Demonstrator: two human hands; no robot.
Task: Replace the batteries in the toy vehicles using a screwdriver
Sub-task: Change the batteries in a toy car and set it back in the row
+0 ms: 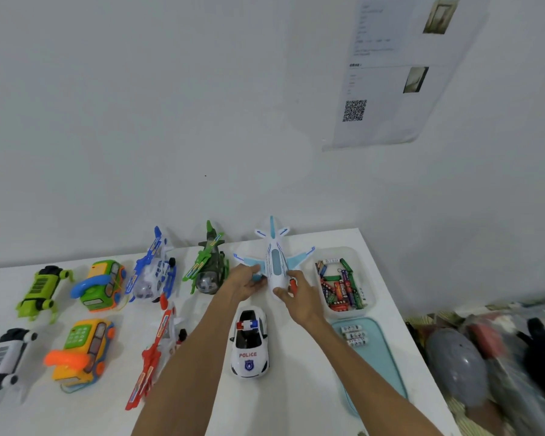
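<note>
A white and light-blue toy airplane (276, 258) lies at the back of the white table (299, 391), nose toward me. My left hand (245, 282) grips its left side under the wing. My right hand (299, 295) holds the nose with thumb and fingers, and a small red-handled screwdriver (292, 284) sticks up from that hand. A white police car (250, 344) stands just in front of the plane, between my forearms. A clear tub of several batteries (340, 286) sits right of the plane.
A pale blue lid (381, 372) with three batteries (354, 335) lies near the table's right edge. Left of my arms stand a green helicopter (209, 262), a blue helicopter (153, 269), a red helicopter (158, 347), telephone buses and robot dogs. Clutter lies beyond the right edge.
</note>
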